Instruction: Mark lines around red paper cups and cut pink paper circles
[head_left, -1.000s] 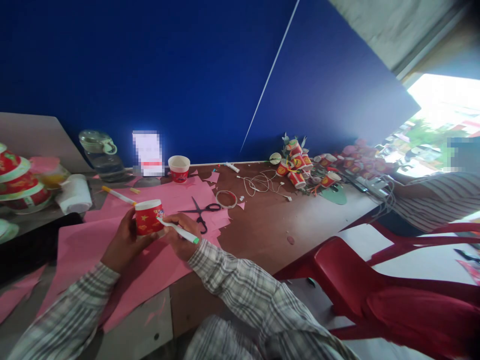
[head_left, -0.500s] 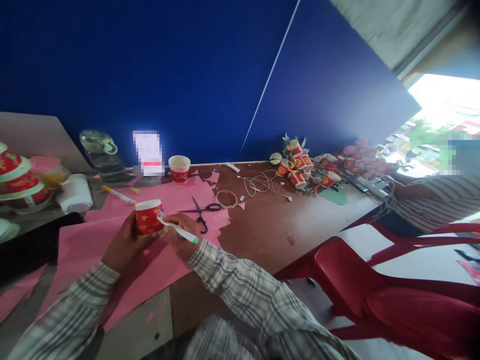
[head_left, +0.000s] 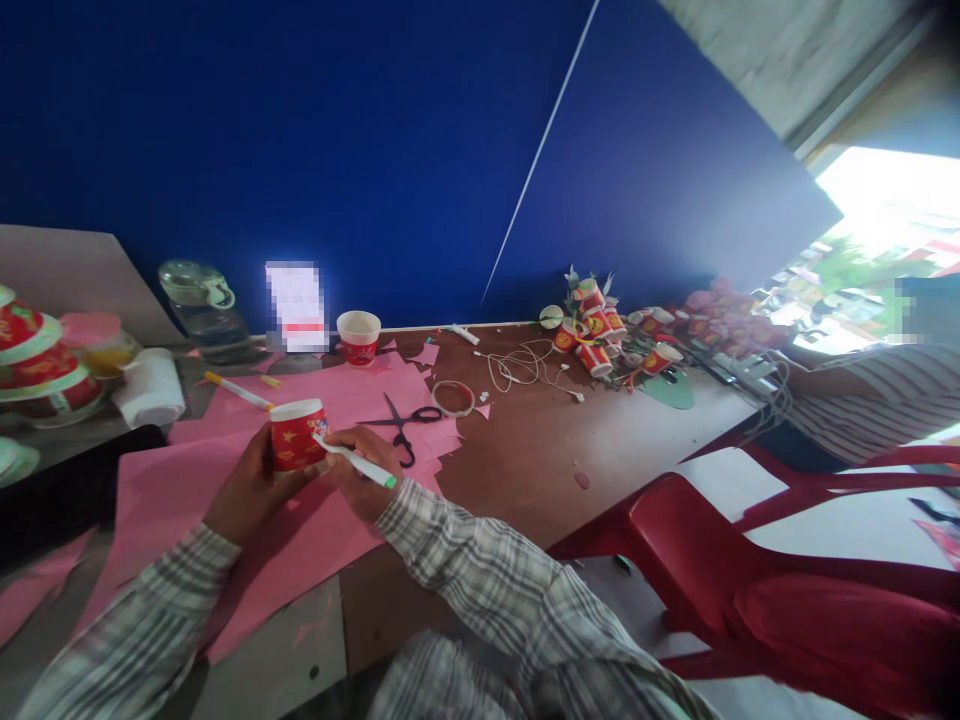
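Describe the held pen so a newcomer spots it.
Find the blue panel, then the pink sheets below it. Over them, the right hand holds a white pen, tip at a red cup. Its green end distinguishes it from the yellow-ended pen nearby.

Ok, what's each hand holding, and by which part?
Left hand: red cup, by its side and lower edge. Right hand: white pen, toward the end nearest the cup.

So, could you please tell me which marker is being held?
The green-ended marker, in the right hand; the yellow-ended one lies beyond the held cup.
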